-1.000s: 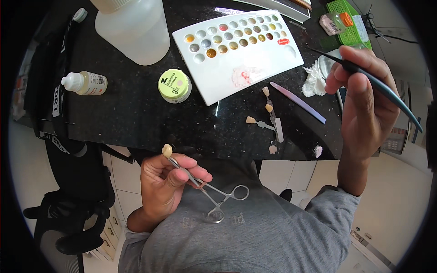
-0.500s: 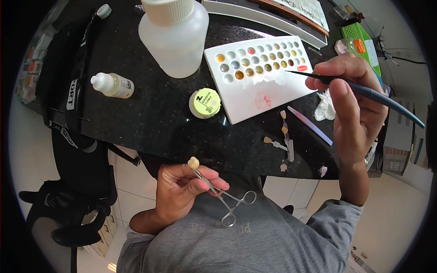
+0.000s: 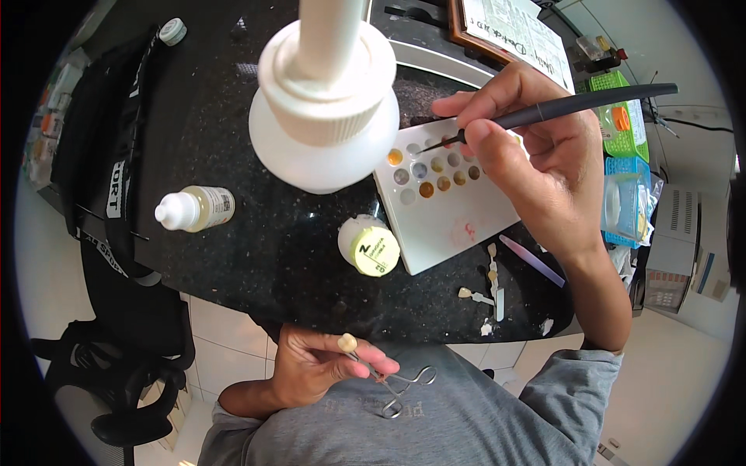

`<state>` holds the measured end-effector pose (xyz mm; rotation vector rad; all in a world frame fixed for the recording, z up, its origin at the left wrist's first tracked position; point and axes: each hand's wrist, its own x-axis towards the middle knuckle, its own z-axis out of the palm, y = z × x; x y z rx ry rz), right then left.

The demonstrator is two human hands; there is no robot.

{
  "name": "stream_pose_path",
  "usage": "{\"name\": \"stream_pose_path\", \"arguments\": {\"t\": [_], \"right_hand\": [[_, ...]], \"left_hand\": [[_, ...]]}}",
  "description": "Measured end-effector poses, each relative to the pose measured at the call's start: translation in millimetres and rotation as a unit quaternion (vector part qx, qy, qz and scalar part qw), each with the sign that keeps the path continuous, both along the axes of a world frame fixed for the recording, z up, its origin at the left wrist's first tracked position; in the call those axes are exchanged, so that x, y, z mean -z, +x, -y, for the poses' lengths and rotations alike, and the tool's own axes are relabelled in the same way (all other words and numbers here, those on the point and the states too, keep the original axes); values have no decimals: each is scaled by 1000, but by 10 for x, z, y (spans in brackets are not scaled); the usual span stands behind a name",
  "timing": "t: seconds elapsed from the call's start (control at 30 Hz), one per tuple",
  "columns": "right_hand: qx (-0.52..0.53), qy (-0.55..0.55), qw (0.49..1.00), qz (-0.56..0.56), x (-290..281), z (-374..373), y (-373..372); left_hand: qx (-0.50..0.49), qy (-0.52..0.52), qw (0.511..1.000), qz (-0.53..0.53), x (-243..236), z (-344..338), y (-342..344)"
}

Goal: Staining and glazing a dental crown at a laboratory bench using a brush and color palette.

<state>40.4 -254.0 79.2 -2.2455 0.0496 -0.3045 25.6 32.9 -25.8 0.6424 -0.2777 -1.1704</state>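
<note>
My left hand (image 3: 307,365) is closed around metal locking forceps (image 3: 365,365), with a tooth-coloured crown (image 3: 347,342) at their tip, below the table's front edge. My right hand (image 3: 544,179) pinches a dark thin-tipped brush (image 3: 559,105). Its tip is over the upper-left wells of a white palette (image 3: 435,225), which hold yellow, grey and brown colours; my fingers hide the palette's right side. Left of the palette stand a large white bottle (image 3: 326,140) and a jar with a light green lid (image 3: 374,252). Several shade tabs (image 3: 499,303) lie below it.
A small dropper bottle (image 3: 206,208) lies at left, beside black straps. A lilac file (image 3: 532,260) lies near my right wrist. Green (image 3: 625,140) and blue (image 3: 614,167) baskets line the right side; a board with paper (image 3: 513,31) is at back. A black chair (image 3: 136,373) is lower left.
My right hand has moved up and left, bringing the brush tip over the upper-left wells. The view has shifted, so the bottles, palette and my left hand appear lower in the picture.
</note>
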Motion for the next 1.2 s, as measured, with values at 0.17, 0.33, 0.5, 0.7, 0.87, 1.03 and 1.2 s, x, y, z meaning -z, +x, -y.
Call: {"name": "stream_pose_path", "arguments": {"t": [0.17, 0.33, 0.5, 0.7, 0.87, 1.03, 1.2], "right_hand": [[-13, 44, 999, -14, 25, -1, 40], [-29, 45, 998, -14, 16, -5, 55], [-18, 47, 999, -18, 17, -1, 35], [-35, 49, 998, -16, 0, -7, 26], [-18, 33, 999, 11, -29, 6, -10], [28, 59, 998, -3, -42, 16, -48], [-27, 43, 999, -7, -7, 12, -17]], "left_hand": [[22, 9, 1000, -6, -19, -6, 36], [23, 7, 999, -32, -37, -22, 32], [23, -6, 999, -27, -19, -10, 34], [10, 3, 1000, -11, -25, 14, 23], [0, 5, 1000, -4, -34, 25, 22], [-7, 2, 1000, -7, -20, 33, 14], [-13, -10, 1000, -8, -9, 33, 10]]}}
